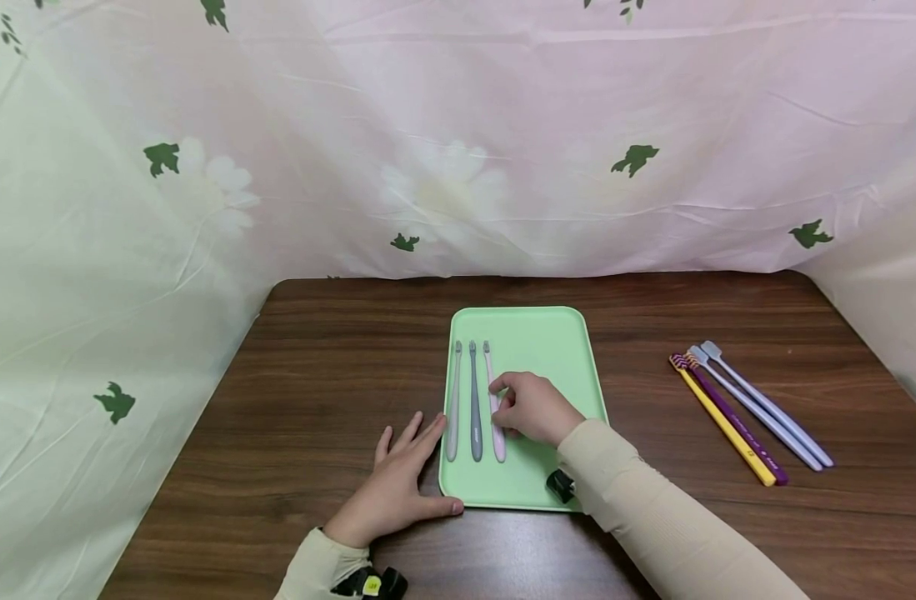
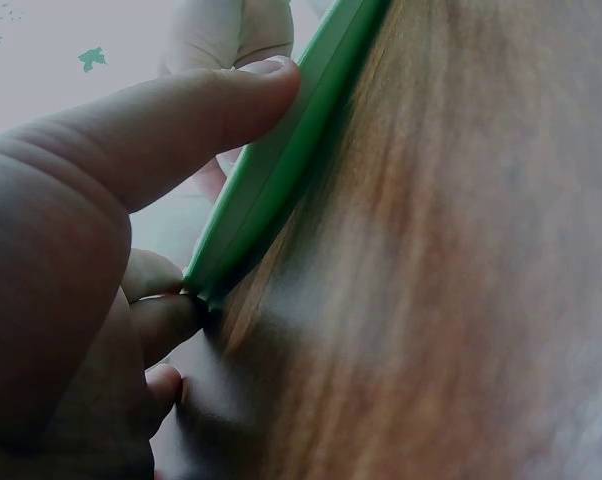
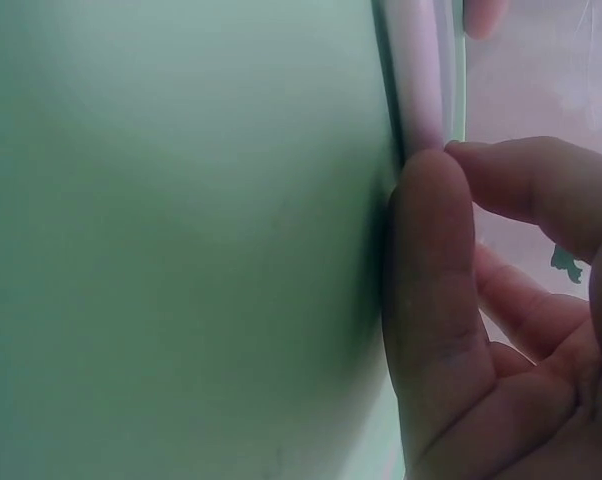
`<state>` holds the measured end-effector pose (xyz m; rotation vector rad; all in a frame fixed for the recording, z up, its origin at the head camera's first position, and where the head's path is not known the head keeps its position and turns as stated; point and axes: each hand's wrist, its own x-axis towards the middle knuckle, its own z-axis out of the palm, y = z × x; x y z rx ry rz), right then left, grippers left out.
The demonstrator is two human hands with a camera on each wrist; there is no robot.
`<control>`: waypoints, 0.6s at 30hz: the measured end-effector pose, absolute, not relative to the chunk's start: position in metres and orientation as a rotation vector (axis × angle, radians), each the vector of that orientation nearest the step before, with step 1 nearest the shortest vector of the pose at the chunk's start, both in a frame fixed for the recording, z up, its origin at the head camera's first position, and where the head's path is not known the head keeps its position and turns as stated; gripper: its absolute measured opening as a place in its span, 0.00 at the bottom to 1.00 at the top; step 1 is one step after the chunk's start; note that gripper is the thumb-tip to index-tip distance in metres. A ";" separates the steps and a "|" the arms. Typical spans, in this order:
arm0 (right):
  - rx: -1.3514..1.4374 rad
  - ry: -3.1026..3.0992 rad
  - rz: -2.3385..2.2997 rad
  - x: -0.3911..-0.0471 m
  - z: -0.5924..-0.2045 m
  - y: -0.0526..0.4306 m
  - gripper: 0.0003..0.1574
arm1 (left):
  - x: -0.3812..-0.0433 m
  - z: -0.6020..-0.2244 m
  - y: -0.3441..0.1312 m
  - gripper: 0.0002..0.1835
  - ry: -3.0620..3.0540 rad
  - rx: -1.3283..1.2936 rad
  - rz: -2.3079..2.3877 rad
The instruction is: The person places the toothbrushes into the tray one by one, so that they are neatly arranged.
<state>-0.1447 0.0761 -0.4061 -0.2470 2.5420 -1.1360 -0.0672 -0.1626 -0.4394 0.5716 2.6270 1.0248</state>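
My right hand (image 1: 535,408) pinches a pink toothbrush (image 1: 490,367) between thumb and index finger; the brush lies on the light green tray (image 1: 555,342). In the right wrist view the pink handle (image 3: 418,70) meets the fingertips close to the tray surface. To its left lie a dark grey toothbrush (image 1: 476,417) and a light grey toothbrush (image 1: 452,417), roughly parallel, heads toward the back. My left hand (image 1: 397,492) touches the tray's front left corner with fairly straight, spread fingers. In the left wrist view its thumb (image 2: 211,110) rests against the tray's rim (image 2: 271,170).
Right of the tray, on the dark wood table (image 1: 337,358), lie a yellow toothbrush (image 1: 728,425), a purple toothbrush (image 1: 743,433) and two pale blue toothbrushes (image 1: 773,408), slanted side by side. A patterned cloth (image 1: 503,167) hangs behind the table and along its sides.
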 end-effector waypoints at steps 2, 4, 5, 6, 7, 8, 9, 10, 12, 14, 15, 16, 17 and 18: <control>-0.247 2.542 -1.138 -0.145 -0.406 0.076 0.23 | -0.067 -0.439 -0.163 0.60 2.626 0.573 1.025; -0.243 2.539 -1.141 -0.144 -0.406 0.076 0.23 | -0.067 -0.439 -0.163 0.60 2.626 0.575 1.025; -0.242 2.536 -1.144 -0.144 -0.406 0.076 0.23 | -0.067 -0.440 -0.163 0.60 2.626 0.577 1.025; -0.242 2.534 -1.146 -0.144 -0.405 0.077 0.23 | -0.067 -0.440 -0.163 0.60 2.626 0.577 1.025; -0.241 2.531 -1.151 -0.143 -0.404 0.077 0.23 | -0.067 -0.440 -0.163 0.60 2.628 0.579 1.026; -0.238 2.526 -1.157 -0.143 -0.404 0.078 0.23 | -0.067 -0.440 -0.163 0.60 2.629 0.580 1.026; -0.237 2.525 -1.160 -0.143 -0.403 0.079 0.23 | -0.067 -0.440 -0.163 0.60 2.631 0.582 1.024; -0.238 2.524 -1.166 -0.142 -0.402 0.081 0.23 | -0.067 -0.440 -0.163 0.60 2.632 0.582 1.023; -0.239 2.528 -1.178 -0.141 -0.401 0.084 0.24 | -0.067 -0.440 -0.163 0.60 2.635 0.581 1.022; -0.236 2.534 -1.186 -0.140 -0.400 0.088 0.24 | -0.067 -0.440 -0.163 0.60 2.635 0.581 1.021; -0.236 2.538 -1.190 -0.139 -0.400 0.091 0.24 | -0.067 -0.440 -0.163 0.60 2.634 0.580 1.023; -0.236 2.538 -1.198 -0.138 -0.399 0.094 0.24 | -0.067 -0.440 -0.163 0.60 2.632 0.578 1.024; -0.234 2.540 -1.204 -0.137 -0.399 0.097 0.25 | -0.067 -0.440 -0.163 0.60 2.632 0.578 1.025; -0.233 2.540 -1.212 -0.136 -0.398 0.100 0.24 | -0.067 -0.440 -0.163 0.60 2.632 0.578 1.027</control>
